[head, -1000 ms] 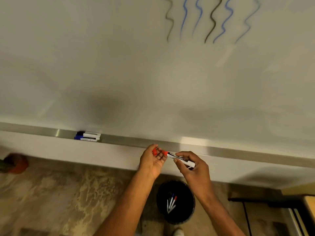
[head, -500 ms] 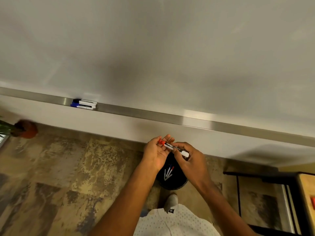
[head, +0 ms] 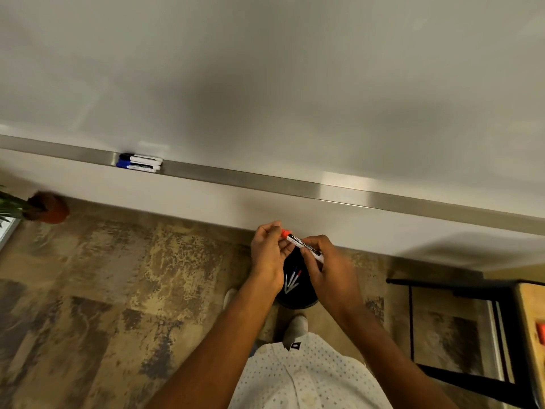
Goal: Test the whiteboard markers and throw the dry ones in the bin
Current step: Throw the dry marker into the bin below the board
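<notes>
We held the red marker [head: 302, 244] over the black bin [head: 298, 298] that stood on the floor below the whiteboard [head: 265, 84], the marker slanting between both hands directly above the bin's mouth. Our right hand [head: 327, 261] was curled around the white barrel, its fingers clamped on it near the tail end, while the fingers of our left hand [head: 267, 252] pinched together at the red cap [head: 285, 233]. We judged that grip to be for seating the cap; whether it was fully pushed home could not be told.

Holding the marker over the bin suggested a dry one about to be dropped. Inside the bin lay several discarded markers [head: 292, 280], well below the one in hand. Up and to the left of the bin, two more markers [head: 138, 163] lay side by side on the metal tray [head: 265, 182] along the whiteboard's lower edge, apparently set apart from the discards. A potted plant [head: 44, 208] stood far left of the bin; a dark-framed desk [head: 528, 320] stood to its right.
</notes>
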Demonstrator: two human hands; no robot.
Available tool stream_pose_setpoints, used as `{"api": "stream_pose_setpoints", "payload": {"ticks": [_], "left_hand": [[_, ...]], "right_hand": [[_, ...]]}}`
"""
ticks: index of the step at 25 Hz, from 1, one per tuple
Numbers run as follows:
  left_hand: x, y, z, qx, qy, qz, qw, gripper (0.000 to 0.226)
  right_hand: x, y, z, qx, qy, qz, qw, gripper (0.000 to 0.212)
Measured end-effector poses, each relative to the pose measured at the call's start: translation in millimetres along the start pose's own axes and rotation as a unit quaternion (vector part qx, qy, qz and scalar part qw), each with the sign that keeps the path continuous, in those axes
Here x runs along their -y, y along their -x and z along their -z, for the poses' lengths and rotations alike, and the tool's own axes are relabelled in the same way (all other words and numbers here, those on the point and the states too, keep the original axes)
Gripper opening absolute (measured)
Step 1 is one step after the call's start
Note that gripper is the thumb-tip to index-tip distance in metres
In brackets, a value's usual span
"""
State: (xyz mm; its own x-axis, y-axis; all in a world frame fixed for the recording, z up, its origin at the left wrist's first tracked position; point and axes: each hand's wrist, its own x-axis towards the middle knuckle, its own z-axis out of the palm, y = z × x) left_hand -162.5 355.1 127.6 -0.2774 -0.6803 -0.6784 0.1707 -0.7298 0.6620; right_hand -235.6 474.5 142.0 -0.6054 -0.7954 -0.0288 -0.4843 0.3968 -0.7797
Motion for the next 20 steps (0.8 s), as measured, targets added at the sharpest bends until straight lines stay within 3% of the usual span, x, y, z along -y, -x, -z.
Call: {"api": "stream_pose_setpoints", "payload": {"ticks": [11,16,20], "left_hand": [[18,-7,1,-0.011,-0.067,-0.019,0.998,0.020],[32,-21,9,0.011,-0.115,0.001,0.993,0.021],[63,-47,27,-0.011,-0.180,0.015,0.984,0.024]], "right_hand": [[-15,1,-19,-0.012,-0.084,-0.056,0.995,0.007],[-35,-2,-26,0.037,-0.092,-0.095,0.991,0.016],[-64,-4,-45,0.089,-0.057,-0.161,0.981,0.010]]}}
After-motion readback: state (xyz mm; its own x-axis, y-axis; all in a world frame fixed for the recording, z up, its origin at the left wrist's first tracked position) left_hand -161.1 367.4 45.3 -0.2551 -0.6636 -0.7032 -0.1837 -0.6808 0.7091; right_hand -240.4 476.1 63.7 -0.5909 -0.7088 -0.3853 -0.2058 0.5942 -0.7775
